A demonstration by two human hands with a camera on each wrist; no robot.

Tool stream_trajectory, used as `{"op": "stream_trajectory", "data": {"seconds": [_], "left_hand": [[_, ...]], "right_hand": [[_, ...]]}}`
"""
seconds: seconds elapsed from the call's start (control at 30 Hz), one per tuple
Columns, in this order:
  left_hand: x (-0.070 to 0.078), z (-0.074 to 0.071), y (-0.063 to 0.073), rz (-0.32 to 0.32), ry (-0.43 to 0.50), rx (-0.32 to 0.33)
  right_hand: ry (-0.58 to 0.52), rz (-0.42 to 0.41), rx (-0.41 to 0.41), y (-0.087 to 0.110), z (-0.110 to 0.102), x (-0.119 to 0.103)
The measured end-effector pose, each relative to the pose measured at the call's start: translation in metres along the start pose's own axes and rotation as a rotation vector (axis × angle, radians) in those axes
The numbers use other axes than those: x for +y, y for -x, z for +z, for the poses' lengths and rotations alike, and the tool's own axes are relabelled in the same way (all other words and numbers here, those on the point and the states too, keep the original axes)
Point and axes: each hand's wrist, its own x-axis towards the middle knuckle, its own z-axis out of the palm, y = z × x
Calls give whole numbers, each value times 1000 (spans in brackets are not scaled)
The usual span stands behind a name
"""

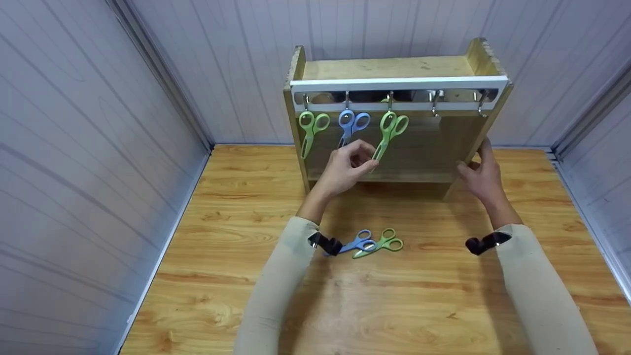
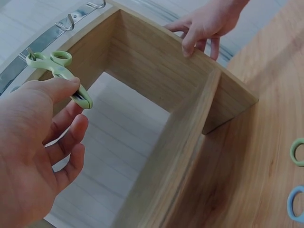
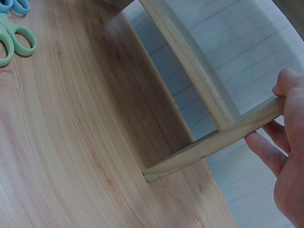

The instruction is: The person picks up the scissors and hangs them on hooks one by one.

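My left hand (image 1: pixel 346 167) pinches the blade end of green scissors (image 1: pixel 388 129) between thumb and forefinger. One of their handle loops is over the middle hook of the metal hook strip (image 1: pixel 365 107). The same scissors (image 2: pixel 59 64) show closely in the left wrist view. On the right, my right hand (image 1: pixel 482 175) grips the side panel of the wooden shelf (image 3: pixel 204 149), thumb on one face and fingers on the other. Other green scissors (image 1: pixel 308 129) and blue scissors (image 1: pixel 349 121) hang from the two hooks further left; my left hand partly hides the blue blades.
Blue scissors (image 1: pixel 362 241) and green scissors (image 1: pixel 387 242) lie overlapping on the wood-grain surface (image 1: pixel 419 301) in front of the shelf. Two hooks (image 1: pixel 434 104) at the right of the strip carry nothing. Pale panelled walls (image 1: pixel 123 98) stand behind and at both sides.
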Motion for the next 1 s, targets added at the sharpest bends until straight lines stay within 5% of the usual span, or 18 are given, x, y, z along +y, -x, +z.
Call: {"op": "stream_trajectory", "data": {"seconds": [1.0], "left_hand": [[-14, 4, 4, -27, -7, 18]], "right_hand": [[-54, 5, -16, 2, 0, -1]]}}
